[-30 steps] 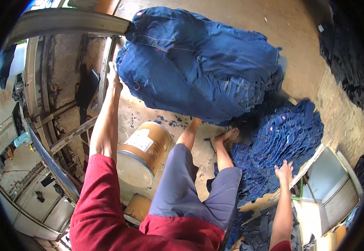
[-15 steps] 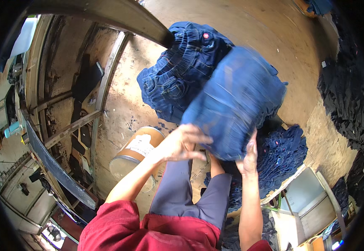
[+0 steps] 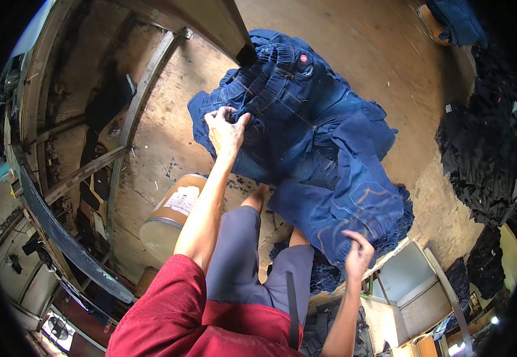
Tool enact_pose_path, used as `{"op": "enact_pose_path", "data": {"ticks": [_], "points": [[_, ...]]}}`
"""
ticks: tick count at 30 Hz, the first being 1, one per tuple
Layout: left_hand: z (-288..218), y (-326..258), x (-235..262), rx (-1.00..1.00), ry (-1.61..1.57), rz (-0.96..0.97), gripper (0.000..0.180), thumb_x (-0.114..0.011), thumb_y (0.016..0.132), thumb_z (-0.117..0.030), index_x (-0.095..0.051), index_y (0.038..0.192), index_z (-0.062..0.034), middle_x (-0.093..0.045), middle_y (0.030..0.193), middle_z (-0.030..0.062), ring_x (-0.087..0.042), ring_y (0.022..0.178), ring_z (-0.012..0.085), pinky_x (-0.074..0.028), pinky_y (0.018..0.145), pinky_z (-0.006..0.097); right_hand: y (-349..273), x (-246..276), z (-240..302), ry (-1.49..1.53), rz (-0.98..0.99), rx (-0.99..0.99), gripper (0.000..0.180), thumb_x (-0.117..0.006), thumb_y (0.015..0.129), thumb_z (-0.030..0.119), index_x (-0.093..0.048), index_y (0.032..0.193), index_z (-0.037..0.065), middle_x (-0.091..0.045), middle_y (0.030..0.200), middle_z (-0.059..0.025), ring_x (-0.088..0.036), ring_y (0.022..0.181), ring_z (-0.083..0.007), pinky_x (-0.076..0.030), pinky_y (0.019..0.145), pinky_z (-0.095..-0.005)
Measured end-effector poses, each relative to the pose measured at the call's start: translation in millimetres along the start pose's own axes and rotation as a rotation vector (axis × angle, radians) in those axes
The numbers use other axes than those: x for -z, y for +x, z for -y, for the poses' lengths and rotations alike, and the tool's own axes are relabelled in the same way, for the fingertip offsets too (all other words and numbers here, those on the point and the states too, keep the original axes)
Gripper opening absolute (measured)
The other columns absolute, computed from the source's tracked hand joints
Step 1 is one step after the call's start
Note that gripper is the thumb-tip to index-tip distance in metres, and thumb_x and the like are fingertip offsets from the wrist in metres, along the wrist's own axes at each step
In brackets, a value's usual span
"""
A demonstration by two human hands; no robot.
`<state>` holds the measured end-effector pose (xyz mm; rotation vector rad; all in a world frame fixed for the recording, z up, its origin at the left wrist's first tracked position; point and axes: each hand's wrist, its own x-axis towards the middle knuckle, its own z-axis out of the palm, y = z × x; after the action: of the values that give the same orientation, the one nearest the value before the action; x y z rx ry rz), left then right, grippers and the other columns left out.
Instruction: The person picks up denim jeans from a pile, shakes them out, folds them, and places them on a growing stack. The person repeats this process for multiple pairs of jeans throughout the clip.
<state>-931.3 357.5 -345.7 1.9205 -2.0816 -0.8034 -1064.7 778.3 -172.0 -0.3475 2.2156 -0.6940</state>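
A heap of blue denim trousers (image 3: 306, 113) with gathered waistbands lies in front of me. My left hand (image 3: 225, 131) reaches to the heap's left side, thumb and fingers closed on a fold of denim by a waistband. One pair of jeans (image 3: 362, 199), with stitched pockets showing and slightly blurred, hangs over the heap's near right side onto another denim pile (image 3: 327, 279). Close to its lower edge is my right hand (image 3: 359, 257), fingers apart and one stretched toward the cloth, with nothing held in it.
A brown drum (image 3: 172, 214) with a white label lies left of my legs. A dark beam (image 3: 211, 30) juts over the heap from above. Black cloth piles (image 3: 481, 149) stand at the right, a wooden frame (image 3: 133, 113) at the left, a pale chair-like thing (image 3: 410, 285) lower right.
The jeans that both hands were lifting now lie over the near right of the heap. My left hand has gone up to the waistbands; my right has dropped lower and let go.
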Motion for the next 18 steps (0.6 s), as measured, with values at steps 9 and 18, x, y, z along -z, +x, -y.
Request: {"op": "enact_pose_path", "data": {"ticks": [9, 18], "points": [[-72, -107, 66, -0.761, -0.472, 1.235, 0.047, -0.094, 0.072, -0.033, -0.074, 0.104, -0.0061, -0.075, 0.111, 0.0185, -0.070, 0.108, 0.0398, -0.054, 0.096, 0.051, 102, -97, 73, 0.674, 0.047, -0.233, 0.068, -0.084, 0.091, 0.037, -0.061, 0.137, -0.008, -0.070, 0.128, -0.0137, -0.065, 0.119, -0.0234, -0.048, 0.107, -0.0375], [85, 78, 9, 0.296, -0.593, 0.237, 0.054, -0.082, 0.093, -0.034, -0.066, 0.126, 0.0055, -0.075, 0.115, 0.0188, -0.069, 0.114, 0.0262, -0.053, 0.101, 0.040, 36, -76, 10, 0.751, -0.326, -0.285, 0.040, -0.084, 0.087, -0.002, -0.069, 0.124, -0.002, -0.074, 0.120, -0.0096, -0.070, 0.104, -0.0171, -0.054, 0.097, -0.0347]]}}
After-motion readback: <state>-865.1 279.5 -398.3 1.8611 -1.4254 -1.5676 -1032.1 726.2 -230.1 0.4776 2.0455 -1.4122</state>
